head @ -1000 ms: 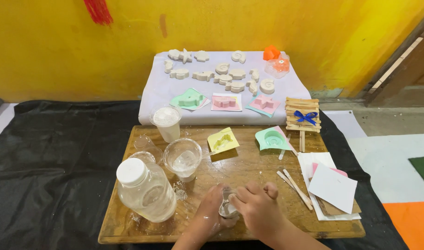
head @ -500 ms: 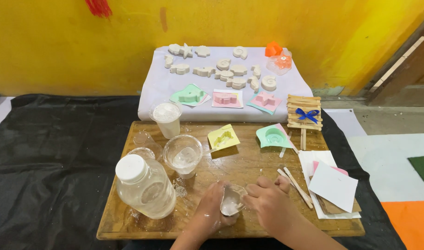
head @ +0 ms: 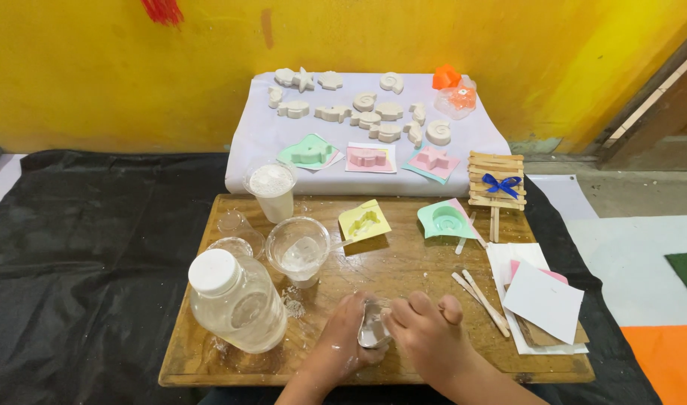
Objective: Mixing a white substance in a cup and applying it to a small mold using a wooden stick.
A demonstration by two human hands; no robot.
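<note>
We hold a small clear mould (head: 373, 328) between our two hands at the near edge of the wooden board (head: 403, 262). Our left hand (head: 339, 345) wraps around its left side with bent fingers. Our right hand (head: 426, 334) presses on its right side with closed fingers. The mould sits right between both hands, touching each. It stands on its edge, and its long side runs from near to far. White powder covers it. A water bottle (head: 234, 300) stands to the left. A plastic cup (head: 298, 251) stands just beyond our hands.
</note>
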